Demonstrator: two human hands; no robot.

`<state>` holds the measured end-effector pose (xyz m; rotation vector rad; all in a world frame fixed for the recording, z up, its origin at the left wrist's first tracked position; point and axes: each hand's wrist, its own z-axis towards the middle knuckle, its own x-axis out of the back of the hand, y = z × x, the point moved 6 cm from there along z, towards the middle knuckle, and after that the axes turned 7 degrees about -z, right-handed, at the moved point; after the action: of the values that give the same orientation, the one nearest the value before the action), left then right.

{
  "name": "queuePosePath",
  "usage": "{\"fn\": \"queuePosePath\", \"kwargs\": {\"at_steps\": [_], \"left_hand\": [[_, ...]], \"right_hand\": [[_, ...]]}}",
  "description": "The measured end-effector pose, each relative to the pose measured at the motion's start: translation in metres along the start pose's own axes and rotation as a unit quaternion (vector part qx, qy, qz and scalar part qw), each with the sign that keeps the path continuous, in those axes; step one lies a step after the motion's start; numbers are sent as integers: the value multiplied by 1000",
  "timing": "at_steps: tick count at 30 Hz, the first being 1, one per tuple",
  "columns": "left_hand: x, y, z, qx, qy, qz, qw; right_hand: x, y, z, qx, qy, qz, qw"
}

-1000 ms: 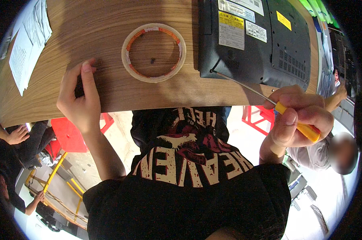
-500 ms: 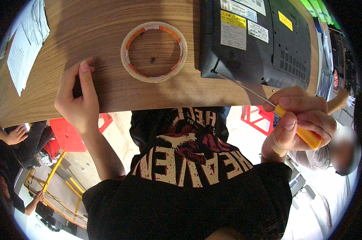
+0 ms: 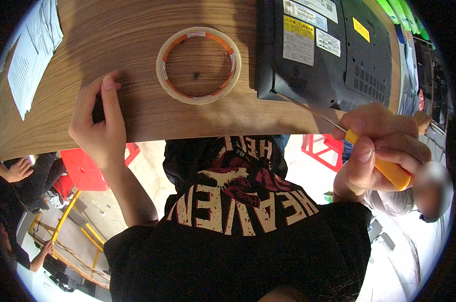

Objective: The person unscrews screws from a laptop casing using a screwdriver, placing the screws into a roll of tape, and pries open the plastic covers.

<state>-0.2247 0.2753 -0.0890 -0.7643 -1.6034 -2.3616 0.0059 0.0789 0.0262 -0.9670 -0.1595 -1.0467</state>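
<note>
In my right hand is a screwdriver with a yellow handle, gripped between thumb and curled fingers. Its thin metal shaft slants up and left, and the tip sits at a hole in the near left corner of a black laptop lying underside up. My left hand rests at the table's near edge, thumb tip against the fingers; anything pinched there is hidden. Between hand and laptop lies a roll ring of tape with an orange inner band. One small dark piece, perhaps a screw, lies inside the ring.
A stack of papers lies at the table's far left. Green and blue items line the right edge. Red stools stand below the wooden table. Other people are at both sides, one seated at the lower left.
The laptop and tape ring appear slightly farther right. My right hand has shifted a little right with the screwdriver, its tip still at the corner hole. My left hand has hardly moved.
</note>
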Motion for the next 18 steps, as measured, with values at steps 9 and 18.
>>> {"fn": "queuePosePath", "kwargs": {"at_steps": [9,18], "left_hand": [[1,3,0,-24,1,-3,1000],[-19,74,-7,-119,-75,-159,977]], "right_hand": [[-1,0,17,13,-57,-10,998],[-2,-1,33,-22,-75,-79,994]]}}
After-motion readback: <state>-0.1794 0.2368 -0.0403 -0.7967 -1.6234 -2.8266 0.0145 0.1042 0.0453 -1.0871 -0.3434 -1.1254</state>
